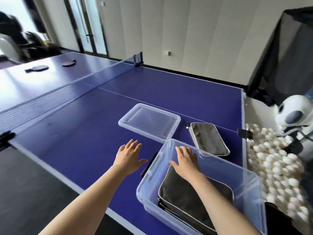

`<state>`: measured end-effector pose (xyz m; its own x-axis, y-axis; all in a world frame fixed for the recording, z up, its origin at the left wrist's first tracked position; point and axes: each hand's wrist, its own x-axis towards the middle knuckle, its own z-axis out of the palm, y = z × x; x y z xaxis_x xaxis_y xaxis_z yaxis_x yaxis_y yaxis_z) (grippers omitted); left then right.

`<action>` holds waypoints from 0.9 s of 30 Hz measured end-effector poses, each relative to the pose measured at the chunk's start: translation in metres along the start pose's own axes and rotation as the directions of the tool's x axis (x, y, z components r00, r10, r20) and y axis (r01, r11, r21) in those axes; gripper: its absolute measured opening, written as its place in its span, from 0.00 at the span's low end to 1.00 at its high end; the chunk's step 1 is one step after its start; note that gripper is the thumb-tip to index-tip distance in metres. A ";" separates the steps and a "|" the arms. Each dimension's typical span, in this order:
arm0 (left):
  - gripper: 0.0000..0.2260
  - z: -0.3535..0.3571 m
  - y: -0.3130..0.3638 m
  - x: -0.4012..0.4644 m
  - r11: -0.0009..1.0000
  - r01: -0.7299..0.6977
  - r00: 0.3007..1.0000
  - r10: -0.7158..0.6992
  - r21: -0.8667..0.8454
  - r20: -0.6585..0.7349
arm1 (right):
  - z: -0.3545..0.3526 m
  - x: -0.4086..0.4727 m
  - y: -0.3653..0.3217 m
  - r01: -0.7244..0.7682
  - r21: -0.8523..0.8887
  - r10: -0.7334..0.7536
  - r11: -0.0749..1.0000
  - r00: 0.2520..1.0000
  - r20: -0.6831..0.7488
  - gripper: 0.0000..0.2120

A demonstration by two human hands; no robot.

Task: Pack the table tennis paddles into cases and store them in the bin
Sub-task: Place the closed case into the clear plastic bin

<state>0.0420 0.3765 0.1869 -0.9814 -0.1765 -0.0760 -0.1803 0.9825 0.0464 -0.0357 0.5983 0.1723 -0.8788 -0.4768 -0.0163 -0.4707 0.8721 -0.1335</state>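
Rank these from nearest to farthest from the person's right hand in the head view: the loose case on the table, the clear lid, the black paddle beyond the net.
1. Loose case, right of the right hand.
2. Clear lid, ahead-left.
3. Black paddle, far left, beyond the net.

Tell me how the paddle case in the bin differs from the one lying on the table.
The case in the bin lies inside the clear bin, under the right hand; the case on the table lies on the blue table beyond the bin, untouched. The first looks larger, being nearer the camera. Both are dark, flat and light-edged.
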 end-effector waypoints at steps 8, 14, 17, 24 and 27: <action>0.33 0.013 -0.112 -0.055 0.964 0.242 0.968 -0.232 -0.110 0.100 | 0.016 0.032 -0.118 0.217 -0.020 -0.214 0.976 0.972 0.093 0.30; 0.31 0.039 -0.221 -0.117 0.901 0.410 0.898 -0.374 -0.137 0.230 | 0.046 0.044 -0.240 0.345 0.009 -0.336 0.939 0.909 0.248 0.31; 0.28 0.056 -0.272 -0.154 0.859 0.493 0.848 -0.439 -0.137 0.298 | 0.064 0.046 -0.305 0.416 -0.005 -0.390 0.910 0.858 0.334 0.30; 0.29 0.090 -0.370 -0.237 0.712 0.680 0.707 -0.576 -0.172 0.411 | 0.103 0.038 -0.442 0.602 -0.032 -0.517 0.798 0.712 0.475 0.29; 0.30 0.089 -0.407 -0.258 0.661 0.730 0.664 -0.628 -0.174 0.406 | 0.110 0.039 -0.490 0.654 -0.008 -0.564 0.757 0.659 0.498 0.29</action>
<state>0.3743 0.0270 0.0992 -0.5118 -0.7098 -0.4840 -0.8473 0.5100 0.1482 0.1690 0.1398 0.1279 -0.2751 -0.8606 -0.4286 -0.9313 0.3492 -0.1035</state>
